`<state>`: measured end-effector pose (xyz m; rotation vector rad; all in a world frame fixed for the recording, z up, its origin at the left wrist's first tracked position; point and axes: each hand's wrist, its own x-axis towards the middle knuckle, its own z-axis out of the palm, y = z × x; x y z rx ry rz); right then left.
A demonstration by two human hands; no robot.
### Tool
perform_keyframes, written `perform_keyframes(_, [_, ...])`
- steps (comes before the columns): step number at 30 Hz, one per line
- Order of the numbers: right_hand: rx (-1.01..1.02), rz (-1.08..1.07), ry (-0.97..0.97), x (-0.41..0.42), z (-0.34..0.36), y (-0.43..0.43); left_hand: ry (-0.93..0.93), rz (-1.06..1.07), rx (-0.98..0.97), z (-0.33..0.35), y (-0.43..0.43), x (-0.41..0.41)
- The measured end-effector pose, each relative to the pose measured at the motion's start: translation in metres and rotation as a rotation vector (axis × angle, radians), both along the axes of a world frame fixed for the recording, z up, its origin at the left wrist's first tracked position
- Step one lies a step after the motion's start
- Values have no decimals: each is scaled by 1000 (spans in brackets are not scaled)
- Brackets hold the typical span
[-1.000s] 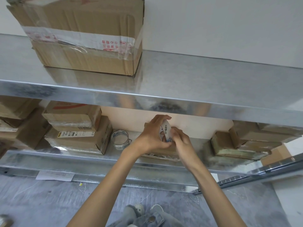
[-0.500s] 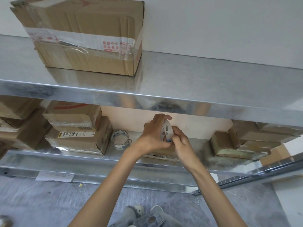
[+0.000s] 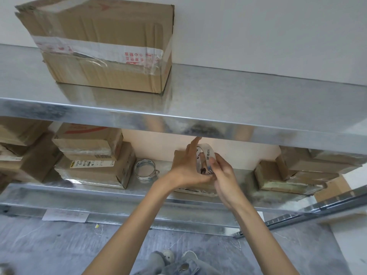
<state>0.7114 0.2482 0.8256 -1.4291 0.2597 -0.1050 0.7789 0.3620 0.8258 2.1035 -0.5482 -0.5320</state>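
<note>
Head view: tape roll [image 3: 206, 153] upright, just in front of middle shelf [image 3: 119, 197], now more exposed. Left hand [image 3: 185, 172] gripping it, index newly lifted straight; right hand [image 3: 225, 177] fingers pinching near rim. Likely hunting the tape's end.

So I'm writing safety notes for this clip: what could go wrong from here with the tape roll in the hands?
1. The left hand has its forefinger raised just under the metal edge of the upper shelf; lifting it may knock or scrape the fingertip.
2. The tape roll is held only by the fingers of the left hand and right hand, in the air. A slip might drop it onto the small box behind or down to the floor.
</note>
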Motion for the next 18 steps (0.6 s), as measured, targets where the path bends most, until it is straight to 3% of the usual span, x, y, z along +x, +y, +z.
perform_keyframes(3, [149, 26, 19, 1, 4, -2, 21, -7, -46, 1, 1, 2])
perform_keyframes(18, [192, -80, -58, 1, 12, 0, -63, 4, -90, -7, -7, 7])
